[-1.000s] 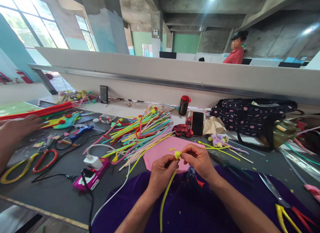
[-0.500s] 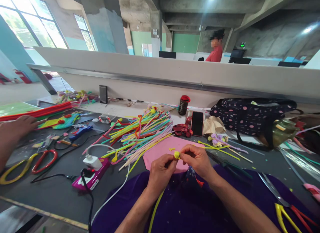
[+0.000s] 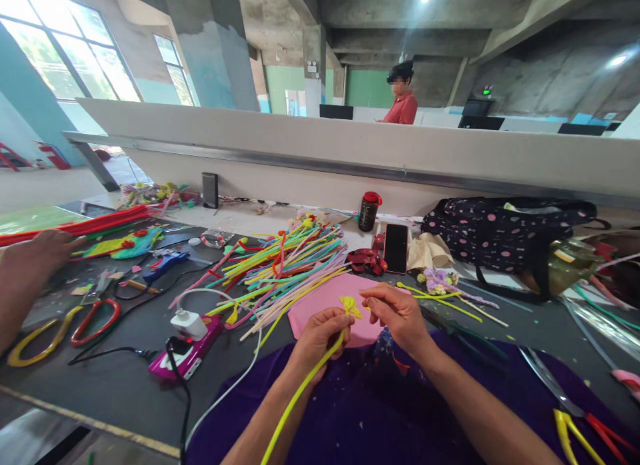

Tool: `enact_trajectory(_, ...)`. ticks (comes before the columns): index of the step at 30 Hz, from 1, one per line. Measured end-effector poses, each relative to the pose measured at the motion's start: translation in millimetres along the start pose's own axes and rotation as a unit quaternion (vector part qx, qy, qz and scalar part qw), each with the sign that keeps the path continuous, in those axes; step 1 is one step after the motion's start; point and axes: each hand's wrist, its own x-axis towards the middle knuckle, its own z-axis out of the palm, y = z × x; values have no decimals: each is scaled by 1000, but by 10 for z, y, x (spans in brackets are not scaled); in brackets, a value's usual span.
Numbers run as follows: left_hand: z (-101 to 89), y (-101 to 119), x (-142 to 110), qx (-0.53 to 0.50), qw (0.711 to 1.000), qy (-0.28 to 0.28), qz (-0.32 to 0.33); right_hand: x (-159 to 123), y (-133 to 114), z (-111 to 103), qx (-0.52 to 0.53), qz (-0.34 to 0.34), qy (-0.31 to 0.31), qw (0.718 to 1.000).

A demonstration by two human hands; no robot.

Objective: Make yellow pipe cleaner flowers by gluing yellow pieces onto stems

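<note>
In front of me my left hand is closed, pinching a yellow pipe cleaner just below a small yellow flower-like head. The long stem hangs down across my left forearm. My right hand is just right of the head, thumb and forefinger pinched together. A tiny yellow piece shows at those fingertips, apart from the flower head; its kind is too small to make out. Beneath both hands lies a pink mat. A purple cloth covers my lap.
A bundle of coloured pipe cleaners lies ahead. Scissors rest at right, another pair at left beside a power strip. Another person's hand reaches in from the left. A phone, bottle and bag stand behind.
My right fingers have come away from the yellow head, which now shows spread-out loops. The stem has swung left over my left forearm. The person in red in the background has moved left.
</note>
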Motion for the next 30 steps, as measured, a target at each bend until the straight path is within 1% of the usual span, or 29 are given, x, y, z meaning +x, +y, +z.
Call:
enact_trajectory(4,-8,20,-4,-49,997,-36,-39,-13,13,13,-30,-39,-13,999)
enact_trajectory(8,-14,24,-2,-91,992,-72,-56,-22,15,22,-52,-63,-27,996)
enact_trajectory(13,-20,10,4,-104,988,-86,-72,-27,46,34,-61,-87,-44,993)
enact_trajectory(16,-24,8,7,-101,988,-91,-73,-28,51,34,-57,-79,-45,994)
enact_trajectory(18,-23,10,7,-99,989,-87,-69,-26,42,34,-41,-53,-30,997)
enact_trajectory(19,-20,11,5,-96,990,-79,-63,-25,37,36,-25,-29,-19,999)
enact_trajectory(21,-8,11,-2,-84,994,-54,-43,-25,31,50,27,41,-2,999)
enact_trajectory(23,10,7,-14,-53,998,-18,-10,-30,36,81,91,121,-7,988)
enact_trajectory(25,33,4,-31,-8,999,21,37,-44,50,127,146,180,-28,972)
enact_trajectory(28,72,11,-62,53,992,62,100,-69,73,198,184,210,-41,959)
enact_trajectory(30,97,25,-81,83,987,79,114,-80,86,229,188,209,-37,959)
